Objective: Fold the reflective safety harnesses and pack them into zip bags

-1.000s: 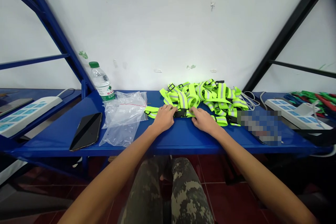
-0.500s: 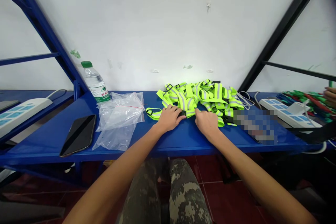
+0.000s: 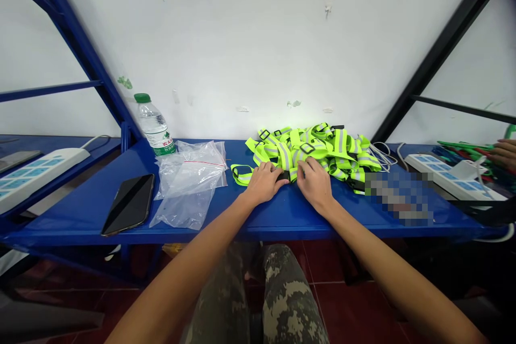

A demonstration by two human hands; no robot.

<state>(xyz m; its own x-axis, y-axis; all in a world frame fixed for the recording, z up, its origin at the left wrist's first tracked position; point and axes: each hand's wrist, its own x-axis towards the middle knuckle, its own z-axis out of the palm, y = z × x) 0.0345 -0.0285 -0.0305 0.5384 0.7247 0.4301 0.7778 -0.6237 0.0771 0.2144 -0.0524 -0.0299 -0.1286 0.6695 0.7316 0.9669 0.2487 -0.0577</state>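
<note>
A heap of neon yellow reflective straps (image 3: 318,153) with grey stripes and black buckles lies tangled on the blue steel shelf (image 3: 258,220). My left hand (image 3: 264,183) and my right hand (image 3: 315,185) rest at its near edge, fingers curled onto one strap (image 3: 291,173). A black section of webbing (image 3: 282,176) shows between my hands. A loop of strap (image 3: 242,174) trails out to the left of my left hand. My fingers hide part of the strap.
A clear plastic bag (image 3: 189,185), black phone (image 3: 128,204) and water bottle (image 3: 153,126) stand left on the shelf. White power strips (image 3: 36,177) sit at both ends. A pixelated patch (image 3: 399,199) hides something right. A co-worker's hand (image 3: 506,153) is at far right.
My hands have drawn closer together over the strap. The trailing strap loop has shifted right toward my left hand. A co-worker's hand has appeared at the right edge.
</note>
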